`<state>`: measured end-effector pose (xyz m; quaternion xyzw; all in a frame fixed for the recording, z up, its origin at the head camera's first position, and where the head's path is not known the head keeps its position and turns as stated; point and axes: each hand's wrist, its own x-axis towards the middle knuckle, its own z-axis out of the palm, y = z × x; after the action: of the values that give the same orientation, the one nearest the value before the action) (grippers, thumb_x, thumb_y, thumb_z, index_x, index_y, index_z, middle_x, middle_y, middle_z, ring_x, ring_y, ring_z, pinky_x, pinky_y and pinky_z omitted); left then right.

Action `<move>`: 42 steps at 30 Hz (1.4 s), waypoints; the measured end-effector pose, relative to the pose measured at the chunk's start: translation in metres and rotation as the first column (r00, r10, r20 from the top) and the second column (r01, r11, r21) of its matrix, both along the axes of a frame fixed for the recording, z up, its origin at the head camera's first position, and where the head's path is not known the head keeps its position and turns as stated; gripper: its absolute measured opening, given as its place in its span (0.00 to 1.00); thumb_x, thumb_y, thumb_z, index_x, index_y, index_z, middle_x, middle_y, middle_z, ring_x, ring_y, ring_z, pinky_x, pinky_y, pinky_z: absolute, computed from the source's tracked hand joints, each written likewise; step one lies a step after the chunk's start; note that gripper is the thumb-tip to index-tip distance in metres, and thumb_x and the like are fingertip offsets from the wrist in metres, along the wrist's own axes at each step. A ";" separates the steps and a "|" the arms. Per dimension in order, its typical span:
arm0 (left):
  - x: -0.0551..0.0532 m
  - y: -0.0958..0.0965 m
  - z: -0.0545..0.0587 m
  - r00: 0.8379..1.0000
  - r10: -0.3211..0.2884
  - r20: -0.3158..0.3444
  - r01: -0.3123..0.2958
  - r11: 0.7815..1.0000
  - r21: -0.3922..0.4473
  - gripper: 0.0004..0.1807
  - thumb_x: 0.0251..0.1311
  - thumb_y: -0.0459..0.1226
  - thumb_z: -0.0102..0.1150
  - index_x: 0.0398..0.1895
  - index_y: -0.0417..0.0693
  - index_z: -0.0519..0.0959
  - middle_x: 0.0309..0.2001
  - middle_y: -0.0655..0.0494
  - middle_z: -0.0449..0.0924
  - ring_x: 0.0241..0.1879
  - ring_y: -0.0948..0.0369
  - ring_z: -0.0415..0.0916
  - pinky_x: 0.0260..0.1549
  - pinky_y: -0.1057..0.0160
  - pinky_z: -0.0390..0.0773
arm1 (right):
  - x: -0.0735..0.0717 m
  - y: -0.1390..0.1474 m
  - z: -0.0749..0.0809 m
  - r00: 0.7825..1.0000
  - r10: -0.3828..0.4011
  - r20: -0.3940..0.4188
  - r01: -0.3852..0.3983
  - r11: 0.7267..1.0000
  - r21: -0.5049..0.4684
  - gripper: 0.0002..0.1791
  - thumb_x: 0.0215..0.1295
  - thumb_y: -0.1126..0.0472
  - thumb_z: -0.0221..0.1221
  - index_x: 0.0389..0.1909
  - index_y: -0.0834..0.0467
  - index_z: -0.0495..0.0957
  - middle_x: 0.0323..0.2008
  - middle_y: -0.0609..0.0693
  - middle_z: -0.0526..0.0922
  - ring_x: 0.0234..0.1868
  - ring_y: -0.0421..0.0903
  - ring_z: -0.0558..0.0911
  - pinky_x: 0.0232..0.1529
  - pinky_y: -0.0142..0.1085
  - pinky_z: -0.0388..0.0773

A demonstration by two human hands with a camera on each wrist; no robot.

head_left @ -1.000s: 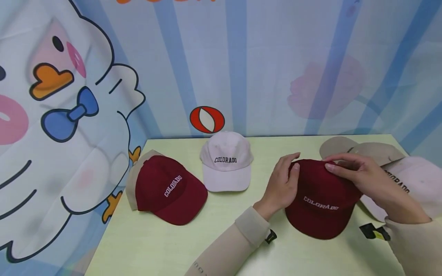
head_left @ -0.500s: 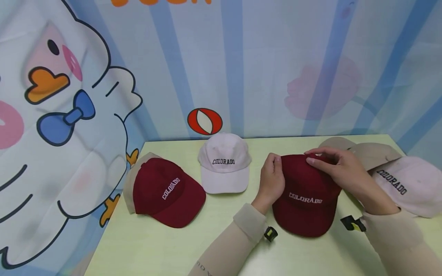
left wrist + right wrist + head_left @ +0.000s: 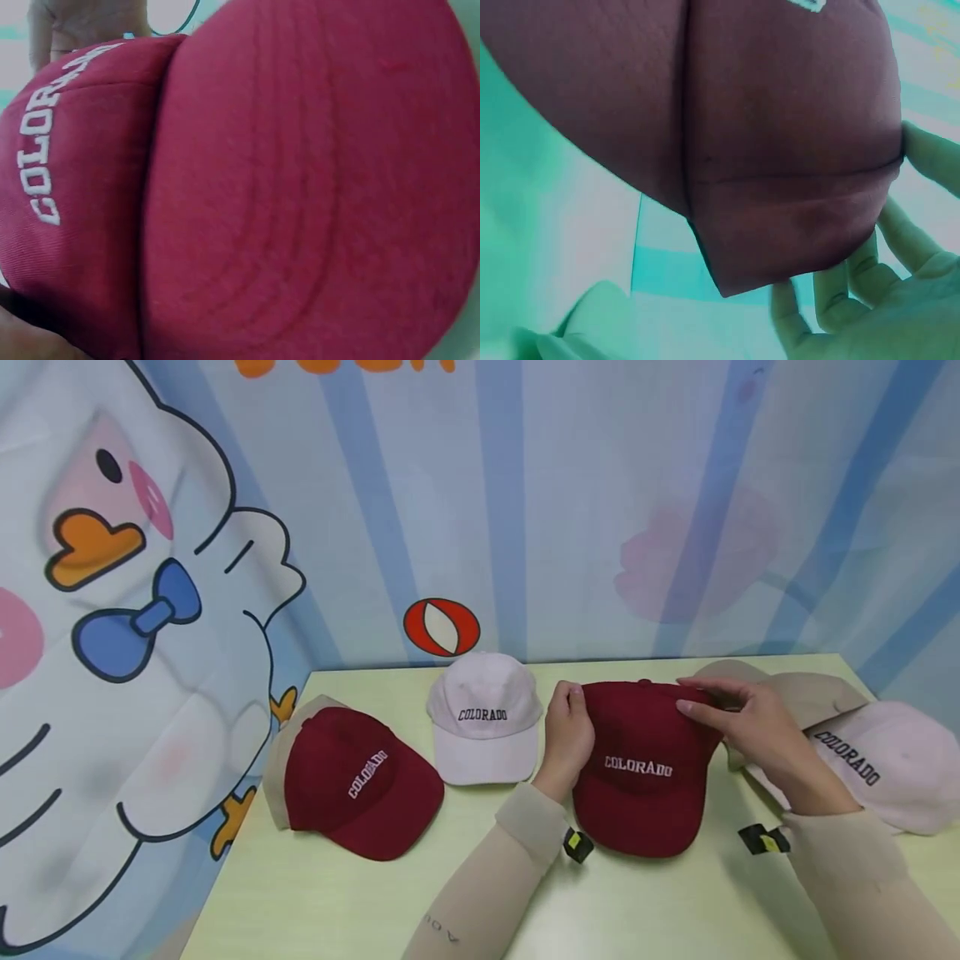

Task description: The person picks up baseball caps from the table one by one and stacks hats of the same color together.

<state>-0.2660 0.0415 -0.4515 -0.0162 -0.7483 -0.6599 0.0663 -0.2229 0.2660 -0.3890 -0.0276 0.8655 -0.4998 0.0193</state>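
A dark red baseball cap with white COLORADO lettering is held between both hands over the right half of the table, brim towards me. My left hand grips the crown's left side. The right hand holds the crown's upper right, its thumb in front and its other fingers partly hidden behind. In the left wrist view the cap's brim fills most of the picture. Fingers of my right hand lie along the crown's edge in the right wrist view.
On the table, another dark red cap lies over a beige cap at left. A white cap stands at the back. Near the right edge lie a white cap and beige caps. A printed cloth backdrop hangs behind.
Both hands have carried the red cap leftwards and slightly up, away from the caps on the right. The view has shifted a little. The other caps have not moved.
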 end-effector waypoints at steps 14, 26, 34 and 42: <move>-0.022 0.001 -0.003 0.995 0.058 0.083 -0.064 0.995 0.073 0.14 0.84 0.45 0.38 0.43 0.49 0.73 0.37 0.58 0.69 0.40 0.62 0.68 0.46 0.59 0.70 | -0.027 -0.016 -0.017 0.997 -0.071 0.002 0.071 0.993 -0.090 0.31 0.77 0.48 0.58 0.76 0.52 0.68 0.58 0.44 0.79 0.46 0.26 0.80 0.51 0.25 0.77; -0.033 0.004 -0.009 0.987 0.009 0.161 -0.025 0.995 0.095 0.19 0.82 0.48 0.38 0.62 0.51 0.75 0.60 0.51 0.74 0.60 0.56 0.72 0.67 0.51 0.69 | -0.057 -0.022 -0.035 0.987 -0.158 0.000 0.154 0.960 -0.235 0.27 0.79 0.58 0.56 0.75 0.57 0.69 0.53 0.43 0.76 0.44 0.30 0.80 0.44 0.21 0.79; -0.033 0.000 -0.018 0.983 -0.042 0.180 0.021 0.993 0.116 0.26 0.83 0.50 0.35 0.74 0.52 0.68 0.73 0.51 0.67 0.74 0.53 0.65 0.76 0.52 0.61 | -0.070 -0.025 -0.046 0.980 -0.199 -0.015 0.186 0.938 -0.292 0.26 0.78 0.58 0.56 0.73 0.59 0.71 0.47 0.39 0.77 0.41 0.30 0.80 0.41 0.22 0.80; -0.027 0.001 -0.022 0.986 -0.004 0.166 -0.003 0.999 0.044 0.29 0.82 0.50 0.37 0.77 0.45 0.65 0.76 0.46 0.64 0.77 0.50 0.61 0.77 0.51 0.60 | -0.081 -0.029 -0.054 0.965 -0.260 -0.033 0.241 0.930 -0.278 0.25 0.79 0.56 0.55 0.72 0.59 0.72 0.51 0.42 0.77 0.44 0.29 0.77 0.42 0.19 0.78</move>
<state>-0.2933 0.0426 -0.4731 0.0402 -0.7364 -0.6754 0.0037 -0.3037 0.2372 -0.4428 0.0633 0.7852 -0.6110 -0.0785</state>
